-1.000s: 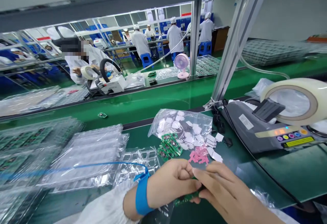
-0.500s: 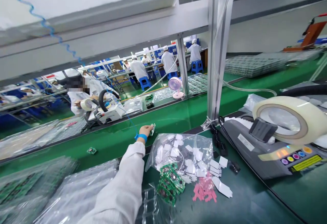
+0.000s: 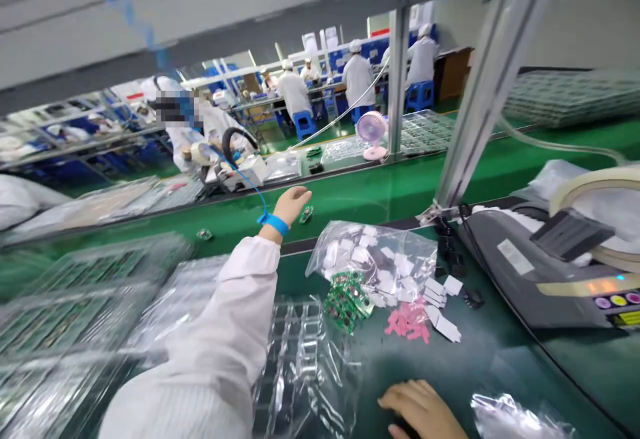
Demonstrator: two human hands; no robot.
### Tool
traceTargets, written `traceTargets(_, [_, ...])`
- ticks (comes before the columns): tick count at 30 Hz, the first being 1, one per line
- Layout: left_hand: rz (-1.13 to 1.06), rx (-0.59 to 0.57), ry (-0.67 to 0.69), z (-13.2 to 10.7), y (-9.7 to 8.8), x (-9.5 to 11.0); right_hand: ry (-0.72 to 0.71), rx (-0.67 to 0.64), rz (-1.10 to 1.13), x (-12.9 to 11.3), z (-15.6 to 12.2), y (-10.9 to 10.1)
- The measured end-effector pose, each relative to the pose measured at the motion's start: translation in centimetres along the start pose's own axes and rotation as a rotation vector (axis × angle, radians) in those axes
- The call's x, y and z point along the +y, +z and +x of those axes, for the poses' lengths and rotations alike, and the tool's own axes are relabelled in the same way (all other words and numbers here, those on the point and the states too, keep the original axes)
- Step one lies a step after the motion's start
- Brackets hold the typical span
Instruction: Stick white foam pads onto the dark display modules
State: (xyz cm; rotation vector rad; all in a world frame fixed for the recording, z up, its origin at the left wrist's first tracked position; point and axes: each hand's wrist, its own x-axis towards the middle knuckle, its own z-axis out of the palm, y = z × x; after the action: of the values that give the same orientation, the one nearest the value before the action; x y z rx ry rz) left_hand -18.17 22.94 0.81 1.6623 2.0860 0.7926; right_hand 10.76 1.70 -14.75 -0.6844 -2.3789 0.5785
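My left hand point(image 3: 292, 205), with a blue strap point(image 3: 277, 224) round its wrist, reaches over the green belt point(image 3: 345, 192). Its fingers stretch out, and a small green circuit board point(image 3: 307, 214) lies on the belt just below them. At the bottom edge my right hand point(image 3: 424, 407) is partly in view, palm down above the table, with thumb and fingers apart and nothing visible in them. Between the hands are a pile of green circuit boards point(image 3: 345, 302), a clear bag point(image 3: 380, 255) of white pieces, and pink strips point(image 3: 410, 321).
Another board point(image 3: 204, 234) lies farther left on the belt. A clear plastic tray point(image 3: 295, 345) sits beside my left sleeve, with stacked trays point(image 3: 100, 279) at left. A grey tape machine point(image 3: 530, 272) and a metal post point(image 3: 493, 85) stand at right. Co-workers sit beyond the belt.
My left hand has let go of the board, which now rests on the belt. My right hand has come into view at the bottom. The camera view has shifted.
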Motion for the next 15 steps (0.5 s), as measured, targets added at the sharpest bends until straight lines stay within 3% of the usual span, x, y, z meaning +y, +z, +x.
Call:
traceTargets(4, [0.011,-0.153,0.171,-10.4,-0.4,-0.4,0.114,-0.091,0.070,-1.2,0.2,-0.2])
traceTargets(7, [0.080,-0.236,0.219,-18.9,1.2,-1.7,0.152,-0.093,0.134,-2.9,1.1,-0.2])
traceTargets(9, [0.130,-0.254,0.213,-23.3,2.8,-3.0,0.144,-0.081,0.167,-3.9,1.9,0.1])
traceTargets(12, [0.174,-0.233,0.190,-27.3,4.3,-5.1,0.112,-0.091,0.139,-5.0,3.6,1.1])
traceTargets(15, [0.164,-0.140,0.147,-29.3,4.6,-7.1,0.124,-0.127,0.057,-5.5,5.6,2.5])
